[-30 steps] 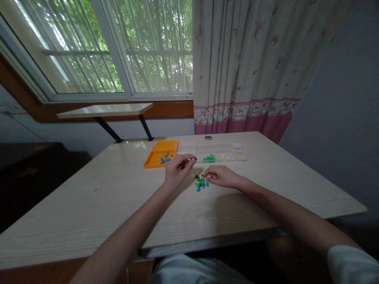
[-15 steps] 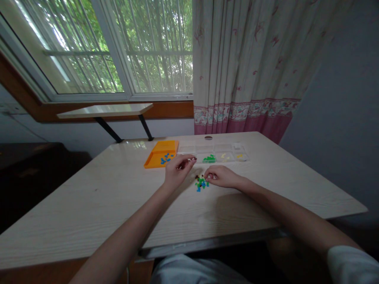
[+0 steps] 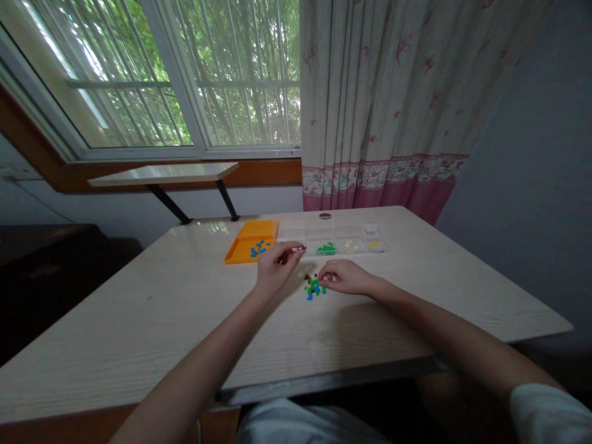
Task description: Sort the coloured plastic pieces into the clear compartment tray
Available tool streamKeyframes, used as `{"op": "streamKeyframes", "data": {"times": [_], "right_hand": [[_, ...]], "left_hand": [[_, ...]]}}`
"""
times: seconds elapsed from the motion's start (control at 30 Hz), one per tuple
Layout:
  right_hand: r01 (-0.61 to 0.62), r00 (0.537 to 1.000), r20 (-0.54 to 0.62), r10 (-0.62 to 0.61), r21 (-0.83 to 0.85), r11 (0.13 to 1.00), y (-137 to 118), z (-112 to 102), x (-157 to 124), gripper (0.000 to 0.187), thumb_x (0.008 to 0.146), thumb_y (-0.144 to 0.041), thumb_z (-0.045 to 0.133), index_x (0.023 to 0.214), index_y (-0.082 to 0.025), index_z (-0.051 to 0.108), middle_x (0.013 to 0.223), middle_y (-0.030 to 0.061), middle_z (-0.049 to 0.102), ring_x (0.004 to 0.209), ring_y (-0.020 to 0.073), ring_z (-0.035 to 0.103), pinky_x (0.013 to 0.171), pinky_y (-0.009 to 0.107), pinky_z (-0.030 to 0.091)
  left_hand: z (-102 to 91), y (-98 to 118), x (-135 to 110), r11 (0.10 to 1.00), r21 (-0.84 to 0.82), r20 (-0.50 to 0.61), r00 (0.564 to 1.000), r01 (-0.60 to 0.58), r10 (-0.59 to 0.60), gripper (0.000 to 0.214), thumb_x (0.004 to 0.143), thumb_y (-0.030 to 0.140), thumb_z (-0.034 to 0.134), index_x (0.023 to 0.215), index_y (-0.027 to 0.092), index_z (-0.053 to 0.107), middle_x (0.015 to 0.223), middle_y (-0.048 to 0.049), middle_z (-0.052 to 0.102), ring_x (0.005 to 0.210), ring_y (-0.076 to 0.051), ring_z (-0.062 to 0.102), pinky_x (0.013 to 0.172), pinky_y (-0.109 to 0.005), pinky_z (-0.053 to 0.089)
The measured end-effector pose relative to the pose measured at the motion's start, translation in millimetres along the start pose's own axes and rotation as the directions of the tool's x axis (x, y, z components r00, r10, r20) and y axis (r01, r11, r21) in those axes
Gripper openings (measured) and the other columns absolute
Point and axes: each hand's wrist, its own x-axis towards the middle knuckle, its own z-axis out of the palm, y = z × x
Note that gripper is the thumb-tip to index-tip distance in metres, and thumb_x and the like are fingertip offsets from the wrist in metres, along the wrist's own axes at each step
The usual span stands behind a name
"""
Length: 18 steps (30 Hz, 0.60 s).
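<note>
My left hand (image 3: 276, 264) hovers by the near left compartment of a clear plastic box, thumb and forefinger pinched together. Small dark brown pieces (image 3: 301, 248) show at its fingertips; whether they are held or lie in the compartment behind, I cannot tell. My right hand (image 3: 346, 276) has its fingers bent and pressed together at the right side of a mixed pile of small blue, green and brown pieces (image 3: 316, 287) on the table. Anything in its fingertips is too small to make out. Inside the clear box are green pieces (image 3: 327, 248), pale yellow pieces (image 3: 351, 246) and yellow pieces (image 3: 374, 245).
An open orange box (image 3: 235, 251) with small blue pieces (image 3: 259, 248) stands left of the clear box. A dark oval spot (image 3: 325, 216) is at the back of the wooden table (image 3: 185, 327). A raised shelf (image 3: 171, 172) on black legs stands at the back left, below the window.
Almost nothing differs. My right hand has shifted very slightly left at the pile; my left hand stays at the clear box.
</note>
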Motion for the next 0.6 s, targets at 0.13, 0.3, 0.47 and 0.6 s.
{"op": "streamKeyframes", "data": {"times": [0.13, 0.3, 0.47, 0.6], "right_hand": [[-0.003, 1.0, -0.008, 0.003, -0.008, 1.0, -1.1, 0.2, -0.1, 0.017, 0.08, -0.026, 0.053, 0.09, -0.018, 0.065, 0.082, 0.0035, 0.065, 0.072, 0.0126, 0.057, 0.066, 0.021, 0.039], [-0.006, 1.0, -0.027, 0.006, -0.019, 1.0, 1.1, 2.8, 0.5, 0.015, 0.079, -0.022, 0.053, 0.088, -0.018, 0.065, 0.078, 0.0025, 0.064, 0.071, 0.0124, 0.057, 0.065, 0.021, 0.039], [-0.007, 0.997, -0.078, 0.009, 0.032, 0.999, 2.2, 1.7, 0.8, 0.014, 0.081, -0.023, 0.051, 0.088, -0.017, 0.062, 0.075, 0.002, 0.062, 0.067, 0.0115, 0.054, 0.061, 0.021, 0.039], [0.015, 0.982, -0.188, -0.008, 0.035, 0.999, 0.1, -1.9, 0.5, 0.012, 0.083, -0.024, 0.05, 0.087, -0.017, 0.06, 0.078, 0.0028, 0.061, 0.068, 0.0118, 0.054, 0.062, 0.021, 0.04]], "left_hand": [[-2.0, -10.9, 3.6, 0.992, 0.067, 0.016, 0.994, 0.107, -0.109, 0.022, 0.076, 0.034, 0.057, 0.087, 0.016, 0.065, 0.06, 0.0013, 0.058, 0.05, -0.007, 0.046, 0.05, -0.018, 0.036], [-8.5, -37.3, 8.4, 0.898, 0.337, 0.029, 0.95, 0.283, -0.31, 0.026, 0.077, 0.038, 0.052, 0.085, 0.017, 0.065, 0.053, 0.0022, 0.051, 0.05, -0.01, 0.046, 0.048, -0.02, 0.031], [-13.1, -58.0, 8.5, 0.809, 0.49, 0.052, 0.915, 0.325, -0.4, 0.029, 0.077, 0.036, 0.052, 0.096, 0.017, 0.064, 0.06, -0.0011, 0.057, 0.054, -0.013, 0.05, 0.051, -0.022, 0.031], [-7.8, -48.8, 5.7, 0.903, 0.34, 0.188, 0.922, 0.263, -0.339, 0.03, 0.079, 0.034, 0.049, 0.096, 0.015, 0.064, 0.064, -0.0024, 0.06, 0.058, -0.013, 0.052, 0.055, -0.022, 0.035]]}}
